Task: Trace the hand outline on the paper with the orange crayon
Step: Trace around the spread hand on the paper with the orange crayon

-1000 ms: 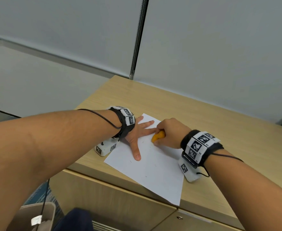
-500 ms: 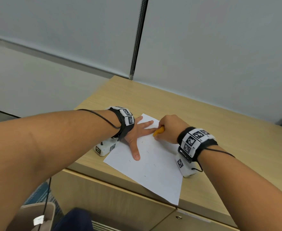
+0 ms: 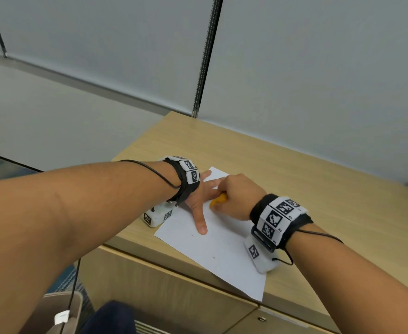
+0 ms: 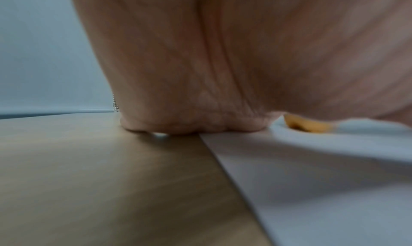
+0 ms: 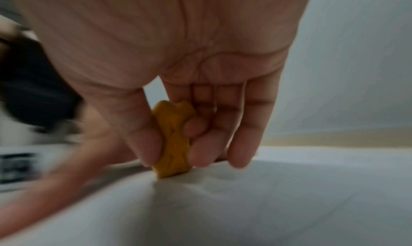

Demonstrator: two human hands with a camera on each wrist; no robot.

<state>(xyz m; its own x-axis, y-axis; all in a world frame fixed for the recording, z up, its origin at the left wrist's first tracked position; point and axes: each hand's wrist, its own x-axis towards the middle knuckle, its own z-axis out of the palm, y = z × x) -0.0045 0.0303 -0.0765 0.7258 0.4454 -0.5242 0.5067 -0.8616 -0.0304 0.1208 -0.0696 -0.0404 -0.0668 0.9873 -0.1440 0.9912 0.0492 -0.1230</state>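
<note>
A white sheet of paper (image 3: 212, 249) lies askew on the wooden cabinet top (image 3: 294, 169). My left hand (image 3: 201, 197) lies flat on it with fingers spread and the thumb pointing toward me. My right hand (image 3: 236, 196) pinches a stubby orange crayon (image 3: 218, 200) between thumb and fingers. In the right wrist view the crayon (image 5: 172, 140) stands upright with its lower end on the paper (image 5: 267, 205), close beside the left hand's index finger. The left wrist view shows the left palm's heel (image 4: 189, 124) at the paper's edge (image 4: 312, 179), the crayon (image 4: 307, 125) behind it.
The paper's near corner overhangs the cabinet's front edge (image 3: 174, 263). A grey wall (image 3: 318, 80) rises right behind the cabinet. A small bin (image 3: 63, 312) stands on the floor at lower left.
My right hand with the crayon first slid away along the left index finger, then came back toward the gap between index finger and thumb. The left hand has stayed put.
</note>
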